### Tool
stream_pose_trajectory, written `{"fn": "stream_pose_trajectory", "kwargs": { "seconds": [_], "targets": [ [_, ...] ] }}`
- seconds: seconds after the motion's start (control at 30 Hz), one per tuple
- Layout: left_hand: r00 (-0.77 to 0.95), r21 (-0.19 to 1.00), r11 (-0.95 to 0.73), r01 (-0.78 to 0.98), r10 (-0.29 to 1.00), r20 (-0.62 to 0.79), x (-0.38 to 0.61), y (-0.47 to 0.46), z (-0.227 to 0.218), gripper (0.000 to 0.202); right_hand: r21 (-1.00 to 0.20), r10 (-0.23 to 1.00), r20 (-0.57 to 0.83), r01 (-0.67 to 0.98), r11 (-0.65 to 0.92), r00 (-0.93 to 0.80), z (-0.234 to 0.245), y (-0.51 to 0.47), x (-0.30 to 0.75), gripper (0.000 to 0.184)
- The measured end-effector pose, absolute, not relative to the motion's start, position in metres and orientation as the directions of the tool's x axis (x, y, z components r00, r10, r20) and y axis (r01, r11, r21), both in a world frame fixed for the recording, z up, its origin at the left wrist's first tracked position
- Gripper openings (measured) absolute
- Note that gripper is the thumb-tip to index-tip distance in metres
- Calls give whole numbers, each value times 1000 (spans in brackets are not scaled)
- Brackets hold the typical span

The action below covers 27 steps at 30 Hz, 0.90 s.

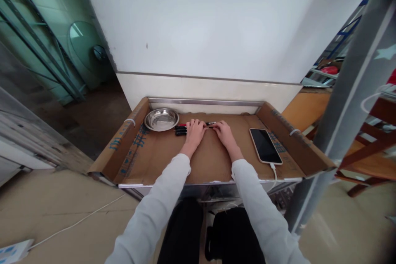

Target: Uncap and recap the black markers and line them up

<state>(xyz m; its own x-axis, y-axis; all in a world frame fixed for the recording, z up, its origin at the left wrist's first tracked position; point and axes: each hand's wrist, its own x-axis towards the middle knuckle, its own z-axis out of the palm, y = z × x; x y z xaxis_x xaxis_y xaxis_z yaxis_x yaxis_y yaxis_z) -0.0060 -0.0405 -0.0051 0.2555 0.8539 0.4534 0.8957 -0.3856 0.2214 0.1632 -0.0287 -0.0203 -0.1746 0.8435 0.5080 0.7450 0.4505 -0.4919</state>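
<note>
Several pens (pixel 180 130), mostly black with a red one among them, lie side by side across the cardboard. My left hand (pixel 194 131) is laid over their middle, its fingers bent around them, hiding most of their length. At their right ends my right hand (pixel 223 131) has its thumb and fingertips pressed together on a thin dark pen end (pixel 210 125). Just left of the pens a round shiny metal dish (pixel 161 120) sits on the cardboard, with nothing visible in it.
A cardboard liner (pixel 213 165) with raised sides covers the small table. On its right lies a phone (pixel 266 146) with a white cable (pixel 275 175) running off the front edge. A white panel (pixel 201 24) stands behind, and a grey metal post (pixel 346 90) rises at the right.
</note>
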Motion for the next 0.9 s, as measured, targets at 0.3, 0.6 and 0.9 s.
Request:
{"fn": "stream_pose_trajectory", "kwargs": {
  "seconds": [0.3,0.6,0.9],
  "targets": [
    [253,226,-389,893,849,463,-5,-43,-3,17,-298,842,495,869,395,-213,-18,-31,153,35],
    [172,230,-310,923,863,475,-4,-42,-2,15,-263,867,466,909,325,-175,-14,-37,155,28],
    [-7,352,-199,915,863,506,-29,-81,10,14,-279,807,557,871,404,-196,-8,-50,146,28]
  ]
}}
